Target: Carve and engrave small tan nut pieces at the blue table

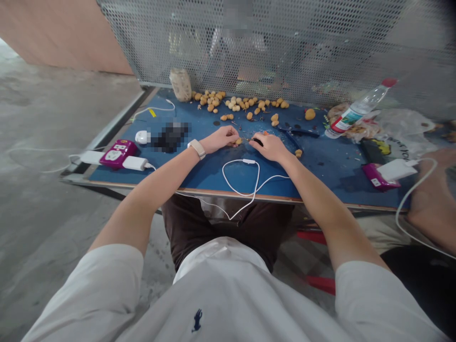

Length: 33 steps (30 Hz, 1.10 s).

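Note:
My left hand [227,137] has its fingers closed around a small tan gourd-like piece [239,141], low over the blue table. Opposite it, my right hand [271,146] grips a small dark-handled tool [257,141]. Its thin tip points left at the piece; whether the two touch is too small to tell. Blue-handled pliers [302,132] lie open just beyond my right hand. Close by them rests another small tan gourd [298,153]. Crumbs and bits of stem are scattered around both hands.
Several tan gourds [233,103] line the back, beside a pale jar-like container [181,85] and perforated metal screen [278,52]. A white cable [256,180] loops over the front edge. Purple power strips [117,154] flank me. At right are a bottle [359,111] and another person's arm [432,204].

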Each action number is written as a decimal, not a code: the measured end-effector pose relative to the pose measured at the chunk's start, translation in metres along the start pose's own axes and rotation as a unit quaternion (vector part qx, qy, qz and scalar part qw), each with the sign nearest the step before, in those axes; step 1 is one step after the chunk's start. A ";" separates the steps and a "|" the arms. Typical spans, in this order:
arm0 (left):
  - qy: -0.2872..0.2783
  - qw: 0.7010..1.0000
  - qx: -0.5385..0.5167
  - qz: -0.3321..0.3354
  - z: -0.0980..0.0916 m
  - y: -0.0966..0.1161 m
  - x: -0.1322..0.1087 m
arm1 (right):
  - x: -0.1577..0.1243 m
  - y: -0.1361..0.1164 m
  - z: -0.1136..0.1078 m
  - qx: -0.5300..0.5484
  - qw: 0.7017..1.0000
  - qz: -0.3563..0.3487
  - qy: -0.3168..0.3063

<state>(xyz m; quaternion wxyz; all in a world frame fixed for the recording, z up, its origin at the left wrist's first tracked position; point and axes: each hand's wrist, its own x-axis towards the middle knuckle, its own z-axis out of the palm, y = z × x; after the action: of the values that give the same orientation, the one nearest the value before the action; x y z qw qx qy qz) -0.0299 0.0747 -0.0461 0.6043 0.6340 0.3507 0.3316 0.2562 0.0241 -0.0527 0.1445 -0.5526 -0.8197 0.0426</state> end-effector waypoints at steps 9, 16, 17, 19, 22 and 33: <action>-0.004 1.000 0.009 0.004 -0.002 -0.002 0.002 | -0.002 -0.007 -0.005 -0.002 1.000 0.008 -0.010; -0.001 1.000 0.013 0.001 0.000 0.001 0.000 | -0.003 -0.010 -0.008 0.026 0.999 0.027 0.002; 0.001 1.000 0.013 0.000 0.000 0.002 -0.001 | -0.004 -0.010 -0.009 0.040 0.999 0.028 0.013; 0.003 1.000 0.012 -0.006 0.001 0.003 -0.002 | -0.007 -0.011 -0.010 0.083 0.996 0.020 0.034; 0.001 1.000 0.007 -0.009 0.001 0.003 -0.002 | -0.010 -0.013 -0.012 0.156 0.987 -0.033 0.021; -0.004 1.000 -0.003 -0.005 -0.003 -0.004 0.003 | -0.014 -0.031 -0.016 0.220 0.964 -0.137 -0.067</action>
<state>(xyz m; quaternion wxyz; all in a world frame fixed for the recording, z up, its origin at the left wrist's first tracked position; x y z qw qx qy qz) -0.0309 0.0787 -0.0497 0.6091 0.6319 0.3505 0.3268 0.2380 -0.0017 -0.0332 0.2118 -0.3853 -0.8659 0.2384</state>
